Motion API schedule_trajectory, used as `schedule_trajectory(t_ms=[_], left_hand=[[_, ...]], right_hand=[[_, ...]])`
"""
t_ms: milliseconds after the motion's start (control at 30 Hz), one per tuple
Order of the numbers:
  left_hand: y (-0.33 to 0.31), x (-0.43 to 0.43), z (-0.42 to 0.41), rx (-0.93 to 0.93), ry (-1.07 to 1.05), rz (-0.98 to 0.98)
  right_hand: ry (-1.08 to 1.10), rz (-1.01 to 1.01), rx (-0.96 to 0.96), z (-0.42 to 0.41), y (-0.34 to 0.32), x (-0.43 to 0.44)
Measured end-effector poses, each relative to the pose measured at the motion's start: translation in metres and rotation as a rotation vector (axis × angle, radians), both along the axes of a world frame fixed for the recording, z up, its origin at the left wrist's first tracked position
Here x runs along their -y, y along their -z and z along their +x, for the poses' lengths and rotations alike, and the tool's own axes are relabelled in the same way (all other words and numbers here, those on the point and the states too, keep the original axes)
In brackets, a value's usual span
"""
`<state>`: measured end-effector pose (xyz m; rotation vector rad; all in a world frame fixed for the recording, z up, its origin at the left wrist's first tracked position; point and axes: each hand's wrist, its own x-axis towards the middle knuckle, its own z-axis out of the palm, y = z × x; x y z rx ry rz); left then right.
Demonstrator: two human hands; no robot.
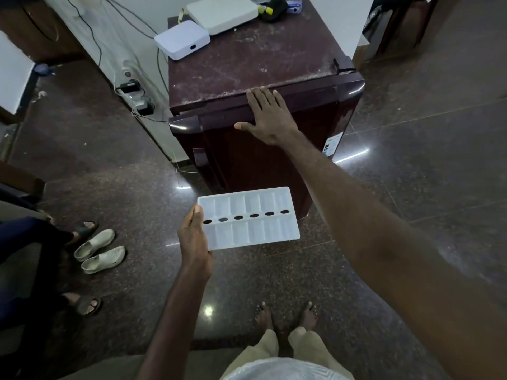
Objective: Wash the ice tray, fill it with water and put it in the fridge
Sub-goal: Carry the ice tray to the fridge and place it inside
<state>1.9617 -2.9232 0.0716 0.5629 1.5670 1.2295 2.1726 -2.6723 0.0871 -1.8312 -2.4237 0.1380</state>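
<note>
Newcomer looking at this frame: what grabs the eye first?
The white ice tray at centre, gripped by its left edge in the left hand. Above it, the right hand rests flat on the door's top edge of the maroon fridge. White shoes lie on the floor at left.

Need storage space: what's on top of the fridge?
On the fridge: small white box, larger white box, dark bundle, all toward the back. Right hand rests on the front edge. Far rear is cropped.

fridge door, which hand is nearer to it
Right. The right hand rests flat on the top edge of the fridge door; the left hand grips the ice tray in front of it, apart.
</note>
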Motion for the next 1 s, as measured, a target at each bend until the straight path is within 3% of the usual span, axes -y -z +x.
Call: schedule_trajectory(t_ms=[567, 1000], left_hand=[[-0.037, 0.01, -0.033, 0.032, 0.061, 0.052], [-0.05, 0.037, -0.029, 0.009, 0.008, 0.046]], right_hand=[[-0.003, -0.018, -0.019, 0.0, -0.015, 0.007], [-0.056, 0.112, -0.043, 0.022, 0.006, 0.051]])
